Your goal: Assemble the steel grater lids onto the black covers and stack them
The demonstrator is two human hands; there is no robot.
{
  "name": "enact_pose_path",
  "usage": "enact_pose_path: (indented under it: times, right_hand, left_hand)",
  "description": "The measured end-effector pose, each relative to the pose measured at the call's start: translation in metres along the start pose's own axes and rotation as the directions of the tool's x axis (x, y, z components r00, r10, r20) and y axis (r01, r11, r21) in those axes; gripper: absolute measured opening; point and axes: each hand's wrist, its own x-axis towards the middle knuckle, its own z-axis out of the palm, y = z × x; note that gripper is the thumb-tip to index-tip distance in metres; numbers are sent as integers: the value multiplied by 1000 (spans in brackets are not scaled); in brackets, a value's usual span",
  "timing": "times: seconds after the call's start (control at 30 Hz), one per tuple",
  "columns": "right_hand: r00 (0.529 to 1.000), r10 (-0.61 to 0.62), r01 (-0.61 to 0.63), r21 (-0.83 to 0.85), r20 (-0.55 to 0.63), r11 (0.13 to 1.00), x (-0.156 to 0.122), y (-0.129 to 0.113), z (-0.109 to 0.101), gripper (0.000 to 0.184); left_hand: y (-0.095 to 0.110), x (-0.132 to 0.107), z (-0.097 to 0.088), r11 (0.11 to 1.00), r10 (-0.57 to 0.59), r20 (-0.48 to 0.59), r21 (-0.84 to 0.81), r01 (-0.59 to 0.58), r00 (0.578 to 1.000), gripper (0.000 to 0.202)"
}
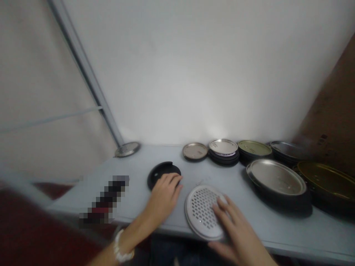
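My left hand [165, 190], with a white bracelet on the wrist, reaches over the right side of a shallow black round dish [155, 173] lying on the table. Its fingers are loosely bent and point right, with the tips near the dish's rim; contact is hard to make out. At the table's front edge, my right hand [235, 225] holds the right side of a pale round perforated disc [201, 207], which has rows of oval holes. The fingers rest on its top and the thumb is at the lower edge.
Round metal lids on dark bases line the back: a small one [195, 150], a silver one [223, 146] and a greenish one [254, 147]. Larger silver [277, 177] and gold [327, 177] ones stand right. Another perforated disc [127, 149] lies back left, beside a metal post [88, 81].
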Motion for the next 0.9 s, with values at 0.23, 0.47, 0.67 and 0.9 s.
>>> enact_pose_path:
  times: [0.23, 0.47, 0.67, 0.9]
  right_hand:
    - [993, 6, -15, -76, -114, 997, -1, 0, 12, 74]
    - [992, 10, -16, -42, -126, 999, -3, -4, 11, 73]
    - [996, -42, 42, 1, -83, 999, 2, -16, 20, 76]
    - [997, -80, 75, 155, 25, 985, 22, -37, 18, 76]
  left_hand:
    - [-105, 25, -31, 925, -369, 150, 150, 348, 917, 36]
    - [-85, -14, -29, 930, -301, 278, -127, 346, 912, 37]
    - [-49, -24, -36, 922, -191, 314, -267, 280, 930, 37]
    - [-35, -24, -40, 876, -176, 374, -363, 318, 911, 36]
